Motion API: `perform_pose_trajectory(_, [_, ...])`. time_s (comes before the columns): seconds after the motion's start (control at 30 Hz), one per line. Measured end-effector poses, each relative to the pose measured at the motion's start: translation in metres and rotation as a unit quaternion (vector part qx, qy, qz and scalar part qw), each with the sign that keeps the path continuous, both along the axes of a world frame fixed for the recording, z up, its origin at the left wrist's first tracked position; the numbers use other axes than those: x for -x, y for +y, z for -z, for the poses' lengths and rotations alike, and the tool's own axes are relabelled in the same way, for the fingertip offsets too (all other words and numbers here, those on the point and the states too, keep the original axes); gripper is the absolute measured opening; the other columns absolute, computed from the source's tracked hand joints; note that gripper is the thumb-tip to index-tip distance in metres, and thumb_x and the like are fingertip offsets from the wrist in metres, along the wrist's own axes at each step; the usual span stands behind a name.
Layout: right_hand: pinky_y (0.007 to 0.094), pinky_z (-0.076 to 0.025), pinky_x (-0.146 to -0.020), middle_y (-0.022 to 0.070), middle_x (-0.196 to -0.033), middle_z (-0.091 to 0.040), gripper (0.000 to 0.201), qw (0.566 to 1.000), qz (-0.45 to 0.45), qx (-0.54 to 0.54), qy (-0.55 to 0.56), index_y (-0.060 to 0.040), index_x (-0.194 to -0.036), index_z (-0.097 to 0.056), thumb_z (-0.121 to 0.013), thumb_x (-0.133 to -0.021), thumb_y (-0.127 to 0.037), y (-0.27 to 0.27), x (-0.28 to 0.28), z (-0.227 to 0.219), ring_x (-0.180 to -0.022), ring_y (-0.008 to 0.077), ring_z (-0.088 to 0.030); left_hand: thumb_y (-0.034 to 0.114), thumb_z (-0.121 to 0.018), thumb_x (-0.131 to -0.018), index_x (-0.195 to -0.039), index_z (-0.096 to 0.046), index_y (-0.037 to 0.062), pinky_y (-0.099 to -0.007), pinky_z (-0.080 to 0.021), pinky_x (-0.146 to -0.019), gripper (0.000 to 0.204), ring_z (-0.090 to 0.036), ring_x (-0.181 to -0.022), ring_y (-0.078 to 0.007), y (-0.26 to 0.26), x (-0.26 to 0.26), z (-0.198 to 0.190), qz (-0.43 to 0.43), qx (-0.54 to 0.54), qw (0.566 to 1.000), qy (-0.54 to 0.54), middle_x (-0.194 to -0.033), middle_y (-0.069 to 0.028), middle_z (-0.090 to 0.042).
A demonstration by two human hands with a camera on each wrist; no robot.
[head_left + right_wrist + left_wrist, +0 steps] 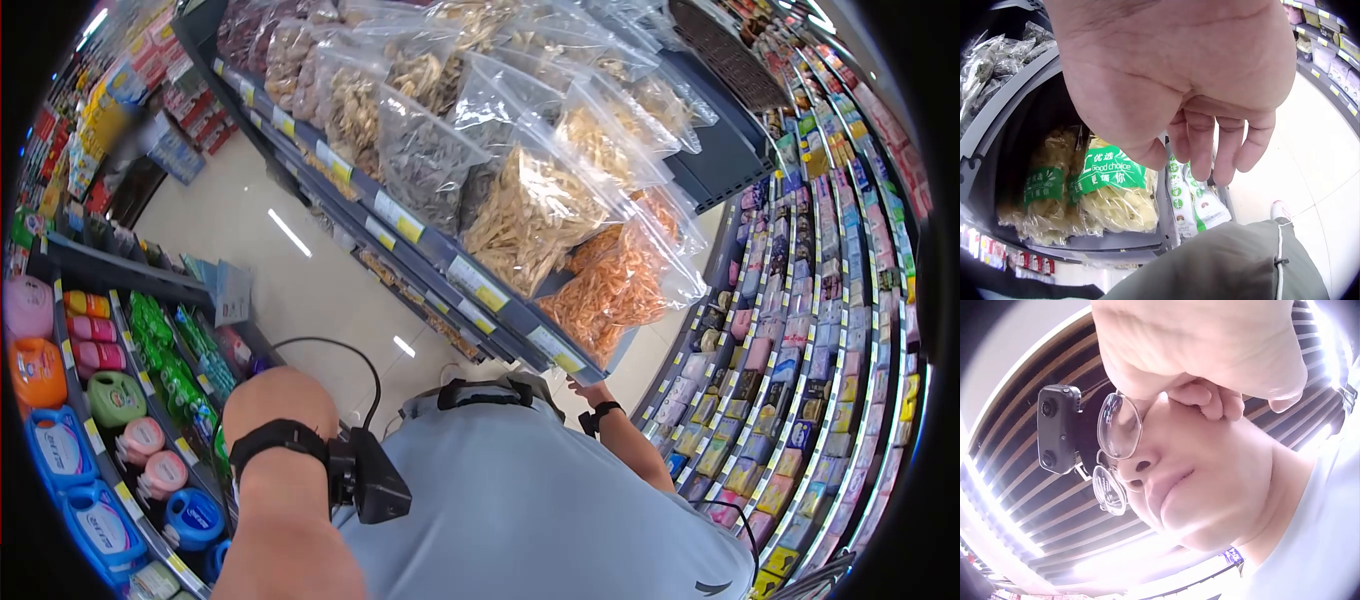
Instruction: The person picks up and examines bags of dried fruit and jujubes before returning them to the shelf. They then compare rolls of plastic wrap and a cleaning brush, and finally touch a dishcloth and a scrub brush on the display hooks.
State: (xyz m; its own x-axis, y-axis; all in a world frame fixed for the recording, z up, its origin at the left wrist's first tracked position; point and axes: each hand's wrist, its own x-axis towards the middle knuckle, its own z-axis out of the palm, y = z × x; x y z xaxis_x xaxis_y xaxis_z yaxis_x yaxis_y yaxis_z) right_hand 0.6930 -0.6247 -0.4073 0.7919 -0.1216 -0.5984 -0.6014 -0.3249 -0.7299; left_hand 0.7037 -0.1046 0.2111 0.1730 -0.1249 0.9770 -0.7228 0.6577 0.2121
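We see a clear bag w/ a green label [1116, 187], pale dried food inside, lying on a dark shelf [1129, 240] just L of lower centre, R-wrist view. Another such bag [1046, 184] sits just L of it; white-&-green pkts [1194, 203] are just to its R. Our R hand [1179, 75] hangs over them from top centre, fingers apart & loosely bent, nothing seen in its grip; can't tell if the thumb touches the labelled bag.

Head view: same hand is partly hidden by the rack's [470, 275] lower R corner, below a bag of orange shreds [605, 300]. More zip bags, e.g. one w/ tan strips [535, 215], fill top centre.

L-wrist view: our L hand [1204, 344] is up at the head, top centre, by the glasses [1119, 428]; fingers partly out of sight, so can't tell if they're clamped on smth. Head cam [1059, 428] is upper L.

Farther out, head view: blue bottles [62, 447] lower L, shelves of small packs [780, 370] along R side, pale floor [230, 190] upper L of centre.
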Motion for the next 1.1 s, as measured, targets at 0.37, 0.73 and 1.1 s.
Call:
perform_pose_trajectory(0.37, [0.0353,-0.049,-0.073,0.007,-0.108,-0.073,0.031,0.998,-0.012,0.0,0.054,-0.0089,-0.115,-0.069,-0.065,-0.094,-0.032,-0.003,-0.002,0.0,-0.089,0.0217,-0.068,-0.006,-0.046,-0.1,-0.121,-0.064,-0.0166,-0.0336,-0.05,-0.112,0.029,-0.064,-0.124,-0.0251,0.006,-0.006,-0.016,0.026,-0.099,0.991,-0.087,-0.128,-0.0217,-0.067])
perform_pose_trajectory(0.73, [0.0314,-0.045,-0.063,0.0058,-0.094,-0.071,0.033,0.995,0.014,-0.021,0.102,-0.007,-0.108,-0.066,-0.062,-0.095,-0.037,0.019,-0.006,-0.034,-0.078,0.0197,-0.065,0.0,-0.05,-0.099,-0.12,-0.067,-0.012,-0.0328,-0.053,-0.106,0.03,-0.065,-0.122,-0.0243,0.003,0.001,0.01,-0.419,0.13,0.825,-0.356,-0.126,-0.0171,-0.07])
perform_pose_trajectory(1.1, [0.0312,-0.048,-0.053,0.0068,-0.082,-0.07,0.031,0.994,0.048,-0.01,0.097,0.0025,-0.113,-0.069,-0.07,-0.085,-0.012,0.023,0.0,-0.04,-0.065,0.0176,-0.067,0.009,-0.047,-0.102,-0.107,-0.069,-0.0097,-0.0317,-0.054,-0.104,0.029,-0.067,-0.116,-0.0201,-0.019,-0.01,-0.005,-0.158,0.042,0.961,-0.223,-0.117,-0.0165,-0.071])
